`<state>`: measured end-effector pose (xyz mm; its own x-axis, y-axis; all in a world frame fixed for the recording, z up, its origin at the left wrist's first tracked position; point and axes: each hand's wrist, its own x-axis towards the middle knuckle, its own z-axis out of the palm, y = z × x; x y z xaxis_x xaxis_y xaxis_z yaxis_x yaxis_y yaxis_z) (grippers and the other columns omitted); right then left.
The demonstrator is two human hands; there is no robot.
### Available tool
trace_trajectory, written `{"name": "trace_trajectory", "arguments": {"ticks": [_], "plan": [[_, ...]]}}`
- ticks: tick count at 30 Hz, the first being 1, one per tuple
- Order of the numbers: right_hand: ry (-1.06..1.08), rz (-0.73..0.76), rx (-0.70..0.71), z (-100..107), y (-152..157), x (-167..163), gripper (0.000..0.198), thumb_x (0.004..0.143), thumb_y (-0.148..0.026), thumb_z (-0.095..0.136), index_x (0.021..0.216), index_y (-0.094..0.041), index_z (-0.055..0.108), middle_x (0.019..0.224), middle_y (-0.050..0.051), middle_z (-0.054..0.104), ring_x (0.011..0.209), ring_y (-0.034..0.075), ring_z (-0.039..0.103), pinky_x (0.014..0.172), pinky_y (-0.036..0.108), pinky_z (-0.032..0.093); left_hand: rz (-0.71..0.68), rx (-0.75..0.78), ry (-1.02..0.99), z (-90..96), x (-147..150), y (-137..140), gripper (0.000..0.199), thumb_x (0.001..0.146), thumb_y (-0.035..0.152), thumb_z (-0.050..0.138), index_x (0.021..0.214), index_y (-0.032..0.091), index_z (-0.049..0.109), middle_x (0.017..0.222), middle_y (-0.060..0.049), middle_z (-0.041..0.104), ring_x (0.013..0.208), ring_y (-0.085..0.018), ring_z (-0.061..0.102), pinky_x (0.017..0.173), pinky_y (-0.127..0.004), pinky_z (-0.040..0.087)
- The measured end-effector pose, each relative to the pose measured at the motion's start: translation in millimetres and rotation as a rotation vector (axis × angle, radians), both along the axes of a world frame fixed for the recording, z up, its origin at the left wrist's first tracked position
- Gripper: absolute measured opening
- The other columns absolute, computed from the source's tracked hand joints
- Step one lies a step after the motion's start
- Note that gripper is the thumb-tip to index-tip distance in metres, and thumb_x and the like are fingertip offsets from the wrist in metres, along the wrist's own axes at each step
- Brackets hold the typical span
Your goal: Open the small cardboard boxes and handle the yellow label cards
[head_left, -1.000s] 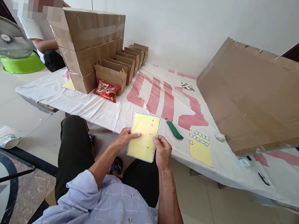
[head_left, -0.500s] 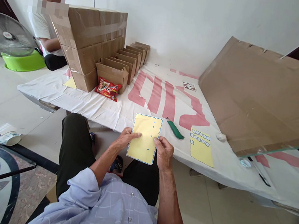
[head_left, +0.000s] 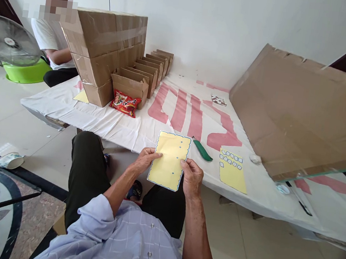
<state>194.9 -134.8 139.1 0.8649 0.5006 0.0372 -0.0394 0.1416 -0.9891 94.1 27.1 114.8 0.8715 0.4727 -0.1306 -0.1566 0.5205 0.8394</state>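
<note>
A yellow sheet of paper [head_left: 168,158] with a scalloped blue border and a few tiny blue marks is held up in front of my lap, slightly tilted. My left hand [head_left: 144,160] pinches its left edge, thumb on the face. On the right edge, my right hand [head_left: 191,177] grips it the same way, its fingers hidden behind. Just beyond the paper, a green-handled knife [head_left: 202,149] lies on the cloth. To its right is a second yellow sheet [head_left: 233,177] bearing several small blue-outlined shapes.
Stacked taped cartons [head_left: 102,47] stand at the left of the cloth-covered table [head_left: 122,129], beside a row of open small boxes [head_left: 131,83] and a red noodle packet [head_left: 125,103]. A large cardboard panel [head_left: 297,115] leans at right. Another person [head_left: 52,43] sits behind the cartons near a fan [head_left: 10,42].
The yellow sheet has shifted slightly right and tilted a little more, with both hands keeping hold. Behind the cartons, the other person has leaned a little to the left.
</note>
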Motion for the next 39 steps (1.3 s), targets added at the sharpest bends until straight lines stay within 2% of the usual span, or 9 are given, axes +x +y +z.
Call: {"name": "trace_trajectory", "arguments": {"ticks": [7,10,13,18,22,25,31,36,39], "plan": [[-0.326,-0.243,-0.164,0.5,2.5,-2.0,0.045,0.084,-0.057,0.075,0.110,-0.020,0.075,0.108,0.010,0.076,0.096,0.024,0.068,0.084,0.037,0.057,0.224,0.330,0.059,15.5,-1.0,-4.5,0.039,0.073,0.052,0.087,0.070,0.015,0.072,0.069,-0.003,0.070,0.065,-0.017,0.063,0.064,-0.030,0.051],[-0.335,0.003,-0.104,4.9,6.3,-12.8,0.055,0.088,-0.061,0.072,0.126,-0.021,0.071,0.126,0.013,0.074,0.110,0.028,0.070,0.090,0.041,0.059,0.369,0.838,0.037,25.7,-1.7,-15.9,0.022,0.087,0.031,0.074,0.070,0.018,0.069,0.072,-0.002,0.066,0.069,-0.015,0.059,0.068,-0.028,0.046],[-0.310,0.152,-0.033,8.4,9.8,-22.8,0.050,0.090,-0.063,0.071,0.118,-0.022,0.076,0.120,0.011,0.078,0.117,0.032,0.070,0.101,0.046,0.057,0.440,1.376,-0.005,29.1,-0.1,-32.1,0.014,0.092,0.018,0.062,0.082,0.020,0.072,0.080,-0.005,0.068,0.074,-0.017,0.060,0.069,-0.029,0.044],[-0.194,0.035,0.016,-1.1,11.4,-23.0,0.041,0.088,-0.060,0.072,0.096,-0.020,0.076,0.099,0.008,0.079,0.111,0.031,0.071,0.103,0.046,0.056,0.447,1.689,0.039,23.6,5.5,-49.7,0.028,0.100,0.019,0.055,0.074,0.021,0.065,0.075,-0.006,0.064,0.070,-0.018,0.058,0.069,-0.032,0.045],[0.014,-0.054,0.152,-13.5,12.7,-13.7,0.039,0.086,-0.060,0.068,0.086,-0.021,0.071,0.088,0.004,0.076,0.096,0.025,0.071,0.087,0.039,0.061,0.372,1.654,-0.038,24.9,5.2,-50.6,0.014,0.097,0.031,0.067,0.088,0.020,0.071,0.087,-0.008,0.069,0.081,-0.022,0.064,0.077,-0.035,0.050],[0.082,-0.122,0.201,-12.7,11.9,-8.9,0.032,0.083,-0.054,0.071,0.087,-0.022,0.069,0.091,0.003,0.077,0.100,0.024,0.072,0.089,0.038,0.060,0.347,1.464,-0.215,28.9,1.7,-44.6,0.029,0.092,0.043,0.076,0.108,0.019,0.073,0.105,-0.012,0.072,0.097,-0.026,0.068,0.086,-0.038,0.055],[0.169,0.019,0.278,1.2,6.5,-9.8,0.038,0.086,-0.054,0.067,0.104,-0.020,0.073,0.112,0.009,0.079,0.111,0.030,0.072,0.094,0.045,0.061,0.579,1.236,-0.143,34.3,-7.5,-17.9,0.022,0.096,0.031,0.070,0.115,0.021,0.073,0.109,-0.011,0.068,0.104,-0.025,0.065,0.092,-0.042,0.055],[-0.134,0.078,0.034,12.4,7.5,-13.0,0.046,0.097,-0.061,0.059,0.111,-0.020,0.075,0.109,0.009,0.078,0.109,0.028,0.070,0.095,0.041,0.060,0.213,1.160,-0.222,36.7,-8.0,-19.7,0.069,0.082,0.039,0.087,0.144,0.023,0.061,0.141,-0.017,0.057,0.127,-0.031,0.061,0.096,-0.043,0.057],[-0.382,0.194,-0.083,25.1,7.9,-19.9,0.050,0.104,-0.061,0.051,0.131,-0.024,0.071,0.132,0.009,0.072,0.123,0.027,0.066,0.105,0.040,0.056,0.105,1.048,-0.213,37.1,-5.0,-29.4,0.076,0.082,0.041,0.085,0.151,0.022,0.057,0.149,-0.019,0.055,0.136,-0.035,0.057,0.111,-0.048,0.051]]}}
